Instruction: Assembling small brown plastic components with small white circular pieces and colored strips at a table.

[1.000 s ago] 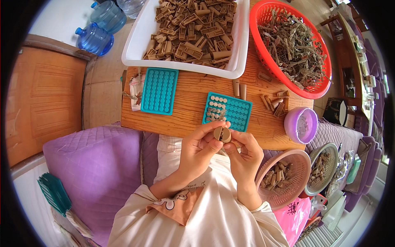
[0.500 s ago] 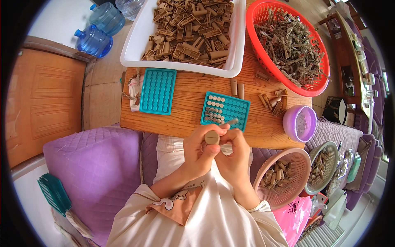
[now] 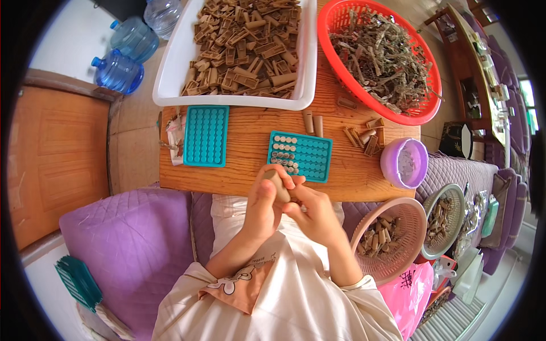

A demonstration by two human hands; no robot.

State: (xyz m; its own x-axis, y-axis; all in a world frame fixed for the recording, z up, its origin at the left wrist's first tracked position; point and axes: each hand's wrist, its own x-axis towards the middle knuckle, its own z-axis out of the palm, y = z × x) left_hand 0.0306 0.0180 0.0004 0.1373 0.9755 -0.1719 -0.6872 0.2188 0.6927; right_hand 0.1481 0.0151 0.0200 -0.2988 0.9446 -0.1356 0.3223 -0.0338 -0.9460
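Note:
My left hand (image 3: 260, 211) is wrapped round a tan tapered tube-like piece (image 3: 276, 183), which tilts with its wide side up. Against the lower end of that piece press the bent fingers of my right hand (image 3: 314, 213); the fingers hide where they meet, and a small pale bit under them is too small to name. Just beyond my hands lies a teal tray (image 3: 316, 162) with round pockets. Several small white and silvery discs (image 3: 284, 146) fill the pockets on its left side.
A second teal tray (image 3: 206, 136) lies left. At the back stand a white bin (image 3: 233, 103) of tan plastic parts and a red basket (image 3: 392, 116) of shredded strips. Loose tan parts (image 3: 364, 136), a purple bowl (image 3: 389, 165) and a pink basket (image 3: 392, 273) are at right.
The tan piece has tipped from end-on to slanted, and both hands have shifted slightly left and down. A thin greyish strip beyond my right fingers no longer shows. The whole view has shifted.

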